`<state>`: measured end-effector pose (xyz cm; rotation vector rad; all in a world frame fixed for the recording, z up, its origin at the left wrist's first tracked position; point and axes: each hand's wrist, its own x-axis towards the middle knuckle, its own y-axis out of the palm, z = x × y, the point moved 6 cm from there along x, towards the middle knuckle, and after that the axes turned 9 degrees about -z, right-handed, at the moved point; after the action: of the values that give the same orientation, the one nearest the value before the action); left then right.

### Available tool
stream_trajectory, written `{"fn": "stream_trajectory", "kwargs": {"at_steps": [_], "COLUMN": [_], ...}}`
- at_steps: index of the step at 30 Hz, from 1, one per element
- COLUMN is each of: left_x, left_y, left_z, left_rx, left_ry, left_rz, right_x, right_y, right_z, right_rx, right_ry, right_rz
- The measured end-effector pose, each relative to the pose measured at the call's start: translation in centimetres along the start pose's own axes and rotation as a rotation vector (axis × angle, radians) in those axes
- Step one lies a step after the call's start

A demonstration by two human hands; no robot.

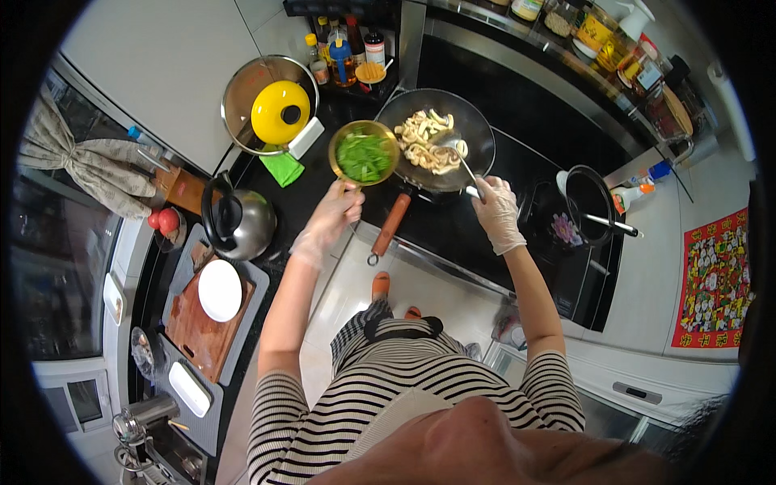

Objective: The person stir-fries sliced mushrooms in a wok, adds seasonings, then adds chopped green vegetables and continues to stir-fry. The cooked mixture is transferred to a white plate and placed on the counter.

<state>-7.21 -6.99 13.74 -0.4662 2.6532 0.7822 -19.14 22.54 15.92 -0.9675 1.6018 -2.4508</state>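
Observation:
My left hand (339, 212), in a clear plastic glove, is closed on the handle of a gold-coloured metal bowl (334, 159). Chopped green vegetables (364, 156) lie in this bowl, just left of the wok. My right hand (497, 209), gloved too, grips the handle of a metal spatula (448, 139). Its blade rests among sliced mushrooms (424, 128) in the black wok (479, 121). The wok sits on the cooktop, and its wooden handle (391, 224) points towards me between my hands.
A steel kettle (248, 227) stands left of my left arm, near a cutting board (200, 327) bearing a white plate (220, 291). A yellow lid (276, 103) and green cloth (282, 170) lie at back left. A small black pot (597, 233) is at the right. Sauce bottles (342, 63) stand behind.

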Motion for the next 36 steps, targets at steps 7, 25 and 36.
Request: {"fn": "stream_trajectory", "kwargs": {"at_steps": [7, 25, 36], "left_x": [12.8, 18.6, 22.0], "left_y": [5.0, 6.8, 5.9], "left_z": [0.9, -0.5, 2.0], "left_rx": [0.284, 1.131, 0.778], "left_ry": [0.059, 0.478, 0.339], "left_rz": [0.019, -0.42, -0.149], "right_x": [12.5, 16.8, 18.7], "right_y": [4.5, 13.5, 14.9], "right_z": [7.9, 3.4, 4.4], "right_rx": [0.616, 0.202, 0.567], "right_ry": [-0.245, -0.21, -0.088], "right_rz": [-0.152, 0.078, 0.0]}}
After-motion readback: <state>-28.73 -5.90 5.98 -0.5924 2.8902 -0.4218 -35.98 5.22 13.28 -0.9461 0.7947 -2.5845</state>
